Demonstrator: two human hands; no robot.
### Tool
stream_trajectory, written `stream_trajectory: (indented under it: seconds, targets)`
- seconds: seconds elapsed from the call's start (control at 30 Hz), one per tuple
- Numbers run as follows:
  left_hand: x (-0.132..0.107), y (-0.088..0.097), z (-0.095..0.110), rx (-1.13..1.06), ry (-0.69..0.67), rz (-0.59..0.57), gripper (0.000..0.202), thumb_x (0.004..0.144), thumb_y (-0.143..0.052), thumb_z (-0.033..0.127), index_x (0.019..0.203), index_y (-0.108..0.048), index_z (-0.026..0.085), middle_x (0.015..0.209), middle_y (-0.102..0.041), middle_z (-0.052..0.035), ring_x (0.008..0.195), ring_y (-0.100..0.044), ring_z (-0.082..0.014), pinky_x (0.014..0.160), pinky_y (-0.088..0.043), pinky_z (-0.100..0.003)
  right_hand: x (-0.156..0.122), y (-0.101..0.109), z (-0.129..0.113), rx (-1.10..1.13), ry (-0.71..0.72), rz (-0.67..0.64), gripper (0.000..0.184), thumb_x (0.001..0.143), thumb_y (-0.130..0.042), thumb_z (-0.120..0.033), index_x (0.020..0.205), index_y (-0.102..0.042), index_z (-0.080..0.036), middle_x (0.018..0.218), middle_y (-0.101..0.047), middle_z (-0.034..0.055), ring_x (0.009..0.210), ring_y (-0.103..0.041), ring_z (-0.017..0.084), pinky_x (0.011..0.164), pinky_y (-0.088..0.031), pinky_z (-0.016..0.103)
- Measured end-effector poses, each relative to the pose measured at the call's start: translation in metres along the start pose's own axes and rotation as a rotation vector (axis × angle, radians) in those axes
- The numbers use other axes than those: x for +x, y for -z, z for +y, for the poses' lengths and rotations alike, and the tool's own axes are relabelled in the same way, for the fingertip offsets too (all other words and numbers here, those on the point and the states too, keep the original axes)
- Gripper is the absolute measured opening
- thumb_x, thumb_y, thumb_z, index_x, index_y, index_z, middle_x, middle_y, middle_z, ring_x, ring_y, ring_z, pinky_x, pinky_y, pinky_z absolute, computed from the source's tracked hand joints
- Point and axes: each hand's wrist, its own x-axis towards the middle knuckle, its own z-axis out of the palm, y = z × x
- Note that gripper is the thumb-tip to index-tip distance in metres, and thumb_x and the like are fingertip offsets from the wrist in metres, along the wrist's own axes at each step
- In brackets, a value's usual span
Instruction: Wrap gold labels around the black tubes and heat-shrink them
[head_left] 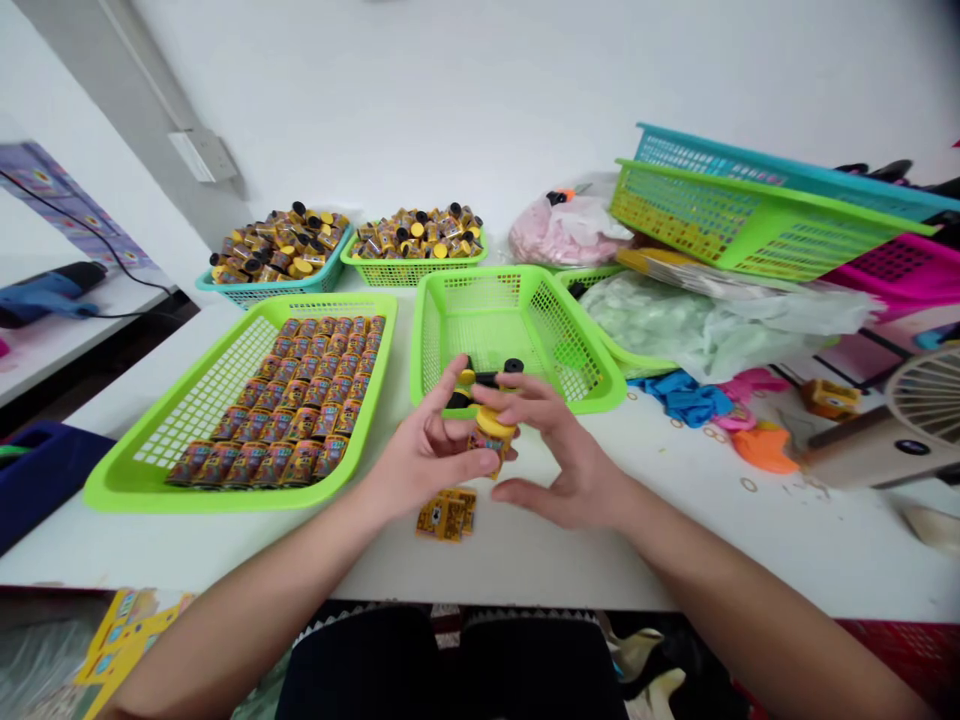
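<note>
The left hand (424, 460) has its fingers (457, 420) closed on a small yellow-lidded printed container (491, 445), held just above the white bench (600, 560); the right hand (566, 450) curves beside it with fingers spread about the lid, and I cannot tell whether they grip it; a small yellow printed packet (446, 515) lies just below the hands; behind them, a lime-green plastic mesh basket (517, 285) holds a few loose black-and-yellow pieces (487, 378); to the left, a wide lime-green mesh tray (112, 490) carries tidy, closely packed rows of printed containers (292, 415); farther back, a teal mesh basket (277, 285) and a smaller lime-green mesh basket (420, 272) hold loose heaps of yellow- and black-capped containers (420, 235); to the right, a pale-green plastic bag (712, 320) sits beside tilted, stacked mesh baskets (765, 235).
</note>
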Motion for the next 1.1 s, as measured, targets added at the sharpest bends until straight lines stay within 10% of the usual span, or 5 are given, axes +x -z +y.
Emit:
stream_trajectory:
  seconds: [0.13,0.43,0.67,0.83,1.1]
  targets:
    - [0.002,-0.002,0.001,0.08,-0.03,0.136,0.126,0.073,-0.082,0.018,0.157,0.01,0.03,0.083,-0.077,0.0033,0.075,-0.073,-0.0131,0.077,-0.058,-0.026,0.001,-0.011,-0.008,-0.455,0.08,0.174,0.055,0.082,-0.069,-0.021,0.133,-0.048,-0.028,0.126,-0.066,0.0088,0.124,-0.056,0.026,0.104,-0.045,0.047]
    - [-0.005,-0.009,0.002,0.448,-0.16,0.248,0.122,0.074,-0.081,0.041,0.158,0.006,0.027,0.103,-0.076,-0.0053,0.08,-0.073,-0.0154,0.08,-0.06,-0.03,-0.001,-0.023,-0.01,-0.646,0.177,0.266,0.046,0.081,-0.069,-0.022,0.123,-0.053,-0.031,0.102,-0.074,0.0029,0.101,-0.067,0.026,0.094,-0.045,0.045]
    - [-0.03,-0.007,0.03,0.826,-0.247,0.292,0.022,0.081,-0.072,0.02,0.102,-0.064,0.018,0.099,-0.072,-0.0049,0.087,-0.068,-0.0135,0.083,-0.055,-0.025,0.01,0.009,-0.003,-0.424,-0.005,0.159,0.049,0.083,-0.071,-0.04,0.127,-0.054,-0.027,0.113,-0.069,0.0085,0.105,-0.064,0.027,0.092,-0.05,0.043]
    - [-0.072,0.027,0.08,1.107,-0.119,0.414,0.017,0.08,-0.074,0.029,0.089,-0.063,0.02,0.104,-0.072,-0.0049,0.096,-0.068,-0.0179,0.085,-0.054,-0.028,0.046,0.042,0.042,-0.5,-0.66,-0.353,0.038,0.089,-0.059,-0.043,0.117,-0.067,-0.019,0.105,-0.069,0.0123,0.09,-0.068,0.025,0.082,-0.054,0.039]
    - [-0.088,0.073,0.121,1.166,0.221,0.522,0.036,0.073,-0.076,0.051,0.086,-0.067,0.019,0.09,-0.073,-0.0045,0.072,-0.066,-0.0173,0.062,-0.053,-0.026,0.088,0.031,0.105,-0.807,-0.741,-0.88,0.045,0.066,-0.08,-0.027,0.109,-0.073,-0.017,0.102,-0.072,0.0167,0.095,-0.069,0.035,0.076,-0.053,0.04]
